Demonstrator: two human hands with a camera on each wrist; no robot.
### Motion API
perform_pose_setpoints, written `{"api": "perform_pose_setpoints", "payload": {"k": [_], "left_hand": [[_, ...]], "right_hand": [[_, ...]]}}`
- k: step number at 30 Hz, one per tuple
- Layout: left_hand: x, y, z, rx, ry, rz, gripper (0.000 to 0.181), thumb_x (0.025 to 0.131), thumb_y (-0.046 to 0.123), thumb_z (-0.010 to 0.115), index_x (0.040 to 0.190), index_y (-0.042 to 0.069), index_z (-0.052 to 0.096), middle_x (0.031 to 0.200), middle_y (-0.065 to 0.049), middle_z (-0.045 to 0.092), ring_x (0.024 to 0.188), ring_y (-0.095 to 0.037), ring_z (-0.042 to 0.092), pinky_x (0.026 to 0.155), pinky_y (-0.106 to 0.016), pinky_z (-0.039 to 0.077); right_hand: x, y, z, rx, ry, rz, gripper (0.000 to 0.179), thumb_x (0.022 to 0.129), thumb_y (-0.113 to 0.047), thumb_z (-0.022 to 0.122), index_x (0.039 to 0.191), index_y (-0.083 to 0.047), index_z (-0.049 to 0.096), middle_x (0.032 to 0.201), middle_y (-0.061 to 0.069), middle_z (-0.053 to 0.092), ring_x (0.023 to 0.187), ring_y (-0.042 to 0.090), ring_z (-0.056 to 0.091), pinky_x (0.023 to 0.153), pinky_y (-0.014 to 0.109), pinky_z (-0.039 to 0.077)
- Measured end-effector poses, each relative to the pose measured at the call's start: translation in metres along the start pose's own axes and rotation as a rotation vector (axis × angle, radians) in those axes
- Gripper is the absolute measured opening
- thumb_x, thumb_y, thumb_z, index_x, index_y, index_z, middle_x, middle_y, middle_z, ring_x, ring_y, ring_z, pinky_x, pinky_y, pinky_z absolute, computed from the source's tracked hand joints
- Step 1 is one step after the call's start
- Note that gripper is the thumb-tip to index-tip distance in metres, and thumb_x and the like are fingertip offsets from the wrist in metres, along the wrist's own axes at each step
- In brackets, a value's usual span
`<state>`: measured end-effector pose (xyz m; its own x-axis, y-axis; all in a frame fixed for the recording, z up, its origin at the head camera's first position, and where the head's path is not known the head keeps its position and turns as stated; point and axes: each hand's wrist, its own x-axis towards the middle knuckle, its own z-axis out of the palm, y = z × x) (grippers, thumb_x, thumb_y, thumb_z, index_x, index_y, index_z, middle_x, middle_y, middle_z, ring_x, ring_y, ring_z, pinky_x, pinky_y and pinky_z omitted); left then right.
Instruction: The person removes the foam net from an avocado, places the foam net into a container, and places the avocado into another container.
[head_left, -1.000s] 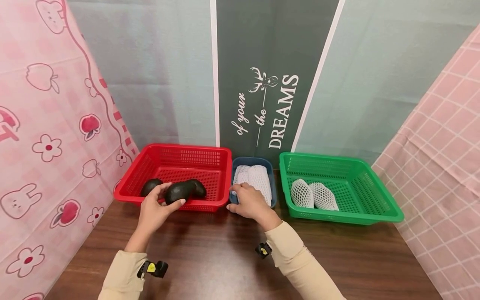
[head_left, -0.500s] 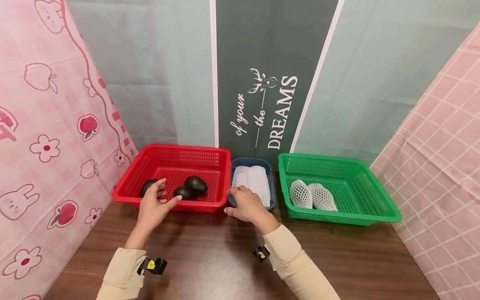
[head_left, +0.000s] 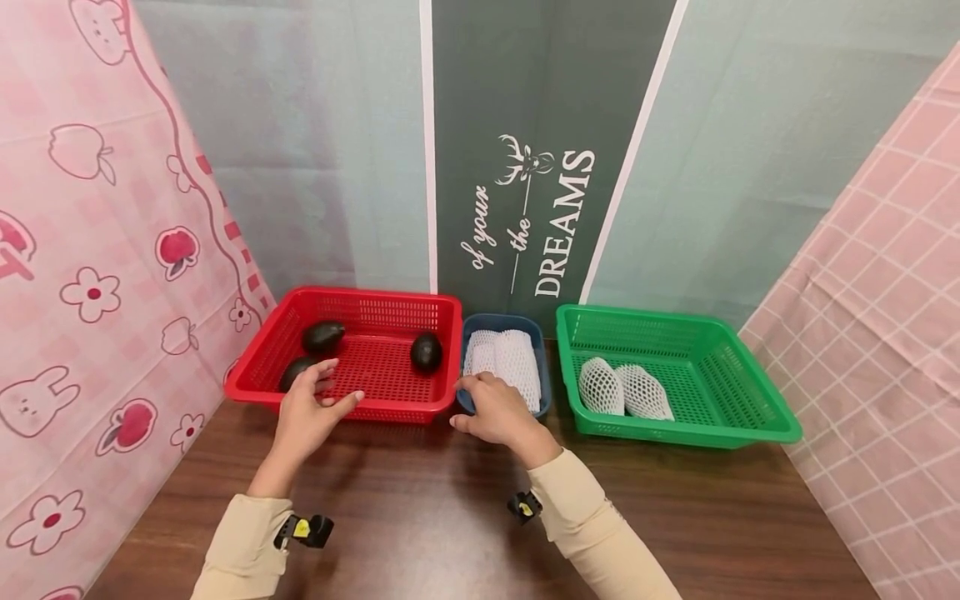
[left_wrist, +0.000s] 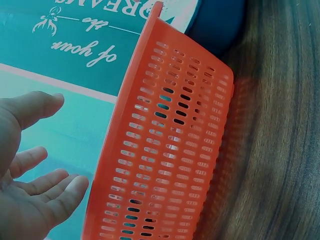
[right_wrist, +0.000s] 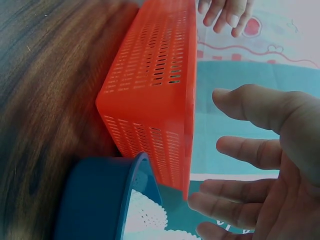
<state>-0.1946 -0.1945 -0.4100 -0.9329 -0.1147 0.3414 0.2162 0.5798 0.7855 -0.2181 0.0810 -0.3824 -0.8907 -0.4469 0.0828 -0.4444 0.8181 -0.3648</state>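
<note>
Your left hand (head_left: 307, 414) and right hand (head_left: 497, 409) are loose, empty. In the red basket (head_left: 397, 407), back-left avocado (head_left: 322, 337) points right, right-edge avocado (head_left: 426, 353) runs front-to-back (they were touching earlier, btw).

A brown wood-grain table (head_left: 420, 525), glossy at its near middle, carries three containers in a row along its far side: a red basket (head_left: 408, 409) left, a small blue tub (head_left: 547, 379) between, a green basket (head_left: 697, 432) right.
</note>
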Motion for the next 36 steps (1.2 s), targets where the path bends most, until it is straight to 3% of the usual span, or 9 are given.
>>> {"api": "perform_pose_setpoints", "payload": {"k": [4,10,13,21,27,36], "left_hand": [[-0.001,0.001,0.001,0.043,-0.005,0.036,0.058,0.076,0.015,0.078,0.125,-0.001,0.050,0.112,-0.020,0.053,0.100,-0.033,0.053,0.076,-0.047,0.050],[-0.002,0.009,0.005,0.122,-0.065,0.189,0.056,0.072,0.012,0.080,0.121,0.000,0.055,0.108,-0.019,0.057,0.090,-0.029,0.055,0.073,-0.046,0.048],[-0.001,0.015,0.007,0.121,-0.106,0.229,0.054,0.072,0.012,0.080,0.119,0.001,0.057,0.111,-0.018,0.058,0.094,-0.029,0.055,0.078,-0.047,0.047],[-0.005,0.025,0.016,0.172,-0.207,0.240,0.055,0.073,0.017,0.080,0.121,0.003,0.057,0.115,-0.015,0.058,0.105,-0.030,0.053,0.089,-0.048,0.042],[-0.010,0.032,0.027,0.238,-0.241,0.251,0.056,0.072,0.021,0.080,0.119,0.003,0.059,0.114,-0.013,0.058,0.103,-0.030,0.054,0.086,-0.047,0.044],[-0.009,0.046,0.040,0.282,-0.253,0.268,0.056,0.071,0.025,0.080,0.119,0.006,0.060,0.113,-0.010,0.058,0.103,-0.028,0.054,0.085,-0.046,0.045]], "right_hand": [[-0.002,0.004,-0.002,-0.005,-0.009,0.001,0.044,0.077,-0.031,0.072,0.115,-0.012,0.062,0.106,0.009,0.058,0.094,0.023,0.054,0.072,0.042,0.047],[-0.008,0.011,-0.010,0.006,-0.001,0.010,0.045,0.077,-0.031,0.072,0.116,-0.011,0.061,0.110,0.010,0.058,0.098,0.025,0.054,0.077,0.043,0.047],[-0.011,0.015,-0.013,0.021,0.017,0.017,0.045,0.078,-0.030,0.072,0.116,-0.010,0.061,0.110,0.010,0.058,0.099,0.025,0.054,0.079,0.044,0.047],[-0.020,0.021,-0.014,0.014,0.027,0.023,0.045,0.077,-0.031,0.073,0.115,-0.009,0.061,0.109,0.010,0.058,0.100,0.025,0.054,0.082,0.042,0.046],[-0.027,0.030,-0.014,0.011,0.011,0.042,0.045,0.077,-0.030,0.073,0.116,-0.009,0.061,0.110,0.010,0.059,0.100,0.025,0.054,0.081,0.043,0.047],[-0.031,0.041,-0.021,-0.008,0.053,0.064,0.045,0.077,-0.031,0.074,0.114,-0.008,0.062,0.114,0.011,0.058,0.102,0.027,0.054,0.082,0.044,0.046]]}}
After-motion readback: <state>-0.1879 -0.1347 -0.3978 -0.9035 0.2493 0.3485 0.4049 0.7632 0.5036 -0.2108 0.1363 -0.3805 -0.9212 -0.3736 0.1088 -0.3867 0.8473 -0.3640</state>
